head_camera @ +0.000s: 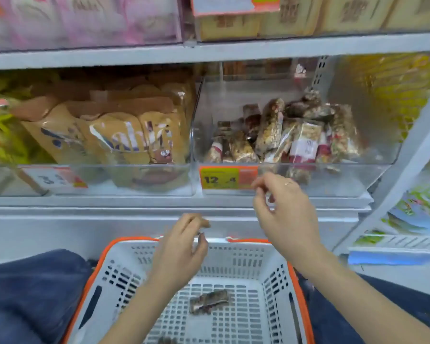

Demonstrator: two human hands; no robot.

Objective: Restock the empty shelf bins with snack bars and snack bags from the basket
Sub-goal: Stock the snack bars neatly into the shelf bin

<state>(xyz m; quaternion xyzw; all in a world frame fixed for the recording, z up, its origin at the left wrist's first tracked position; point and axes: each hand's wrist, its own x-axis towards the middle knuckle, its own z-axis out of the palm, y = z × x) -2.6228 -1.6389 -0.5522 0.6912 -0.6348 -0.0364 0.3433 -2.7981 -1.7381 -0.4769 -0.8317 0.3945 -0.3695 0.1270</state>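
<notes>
Left hand (181,247) hung over the far rim of the basket (271,266), fingers loosely curled and apart, nothing in it. Right hand (281,207) was higher, just in front of the clear bin (345,177), fingers slack and spread, thumb near forefinger, nothing visibly held; a ring showed on one finger.

Below the left hand, on the basket floor, lay one snack bar (210,301); a second dark bit at the near edge, cut off by the frame, too small to tell. Basket was white lattice with an orange rim, set between the person's knees in dark blue trousers (32,289).

Beyond the right hand, the bin held a loose heap of snack bars (286,135) in clear wrappers, piled toward its right side. An orange and yellow price tag (227,178) sat on the bin front, just left of the right hand's fingertips.

Left of that bin, beyond the left hand, another clear bin (90,189) was packed with tan snack bags (124,135). Farther left, yellow packs (0,135). Shelf above carried pink bags (85,18) and beige boxes (296,18).
</notes>
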